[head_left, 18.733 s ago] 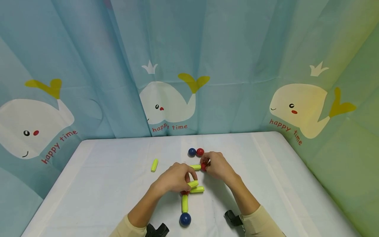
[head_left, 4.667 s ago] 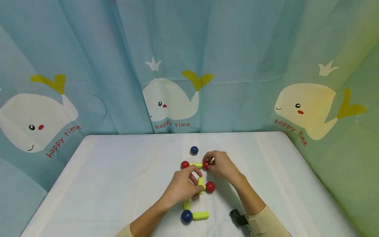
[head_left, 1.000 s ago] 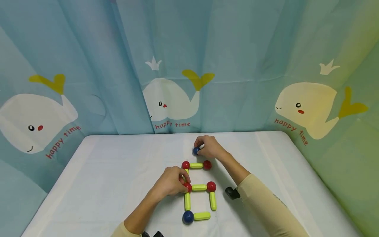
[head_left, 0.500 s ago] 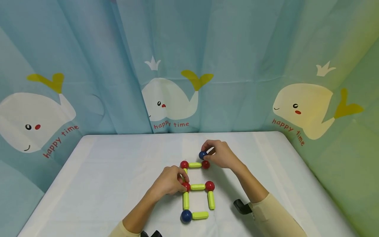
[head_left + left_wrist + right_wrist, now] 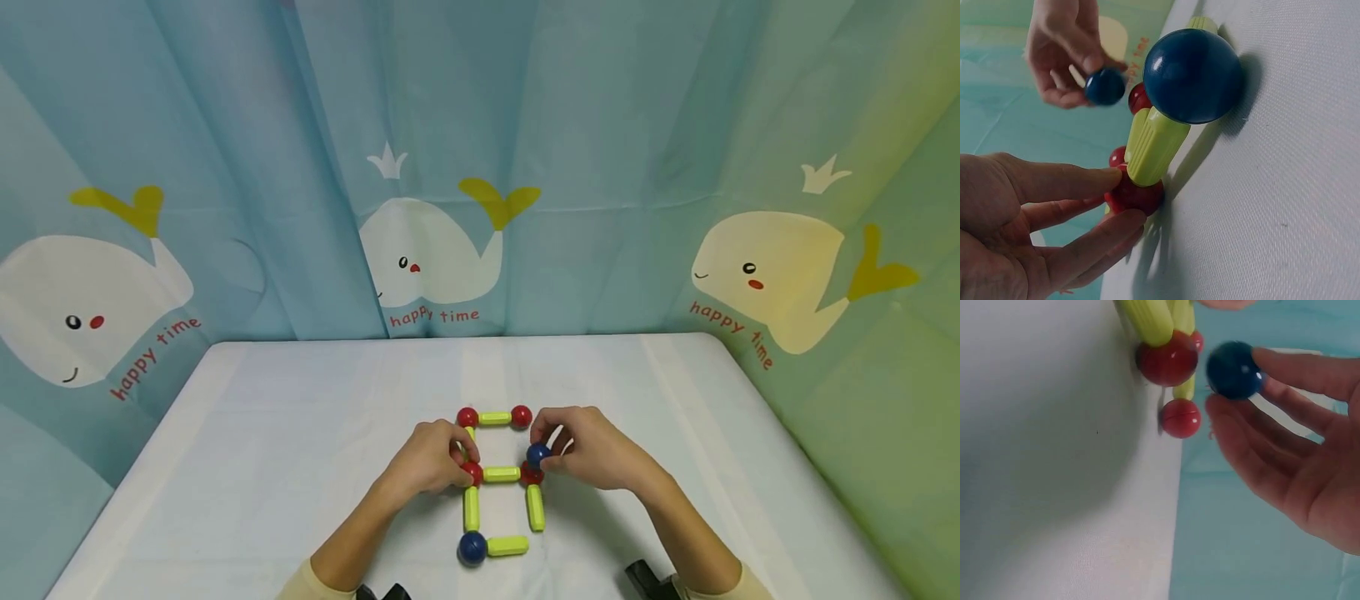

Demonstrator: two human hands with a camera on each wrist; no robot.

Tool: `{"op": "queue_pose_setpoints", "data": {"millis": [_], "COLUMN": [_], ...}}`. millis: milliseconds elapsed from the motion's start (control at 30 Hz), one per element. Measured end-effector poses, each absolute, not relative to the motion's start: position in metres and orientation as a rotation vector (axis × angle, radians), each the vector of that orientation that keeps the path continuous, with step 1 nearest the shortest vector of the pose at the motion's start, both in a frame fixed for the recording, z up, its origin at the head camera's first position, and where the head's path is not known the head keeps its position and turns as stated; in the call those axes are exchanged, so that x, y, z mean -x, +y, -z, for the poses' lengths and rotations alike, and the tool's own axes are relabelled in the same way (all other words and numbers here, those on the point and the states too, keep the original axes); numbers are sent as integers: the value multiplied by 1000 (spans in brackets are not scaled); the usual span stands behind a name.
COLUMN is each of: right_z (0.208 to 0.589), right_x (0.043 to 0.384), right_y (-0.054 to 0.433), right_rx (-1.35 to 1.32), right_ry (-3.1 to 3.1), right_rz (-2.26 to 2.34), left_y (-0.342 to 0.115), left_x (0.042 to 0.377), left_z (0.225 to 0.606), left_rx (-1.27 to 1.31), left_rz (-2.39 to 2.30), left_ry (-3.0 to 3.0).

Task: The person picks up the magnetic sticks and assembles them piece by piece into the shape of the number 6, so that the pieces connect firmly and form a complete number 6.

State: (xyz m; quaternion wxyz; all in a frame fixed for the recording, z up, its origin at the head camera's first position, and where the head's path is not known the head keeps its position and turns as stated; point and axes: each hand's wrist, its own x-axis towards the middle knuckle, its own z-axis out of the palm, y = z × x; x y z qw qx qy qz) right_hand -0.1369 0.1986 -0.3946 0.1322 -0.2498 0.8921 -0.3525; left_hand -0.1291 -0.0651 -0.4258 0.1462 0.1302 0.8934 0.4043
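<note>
My left hand (image 5: 431,460) pinches the red ball (image 5: 1134,195) at the middle left of a figure built from yellow-green sticks and balls. Between thumb and fingers my right hand (image 5: 592,446) holds a blue ball (image 5: 1234,370), raised off the table. In the head view it overlaps the middle right red ball (image 5: 532,475); the right wrist view shows a gap between them. One stick (image 5: 535,507) runs toward me from that red ball. Another stick (image 5: 508,546) points right from the front-left blue ball (image 5: 472,549). The near ends of these two sticks stand apart.
Two more red balls, back left (image 5: 467,417) and back right (image 5: 521,417), are joined by a stick (image 5: 494,417). The white table (image 5: 300,433) ends at a blue-green curtain (image 5: 600,167) printed with whales. Black wrist camera mounts (image 5: 649,579) sit at the sleeves.
My right hand has taken the blue ball from the back of the table and carried it forward over the figure. My left hand stays on its red ball. Over the longer span, the figure has grown.
</note>
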Motion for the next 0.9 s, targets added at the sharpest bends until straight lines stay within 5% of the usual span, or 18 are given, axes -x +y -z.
{"op": "queue_pose_setpoints", "data": {"millis": [900], "right_z": [402], "right_x": [103], "right_y": [184], "right_rx": [831], "right_ry": [2305], "right_rz": [667], "left_y": [-65], "left_x": [131], "left_z": [425], "left_rx": [-358], "left_rz": [-1127], "left_ry": [2568]}}
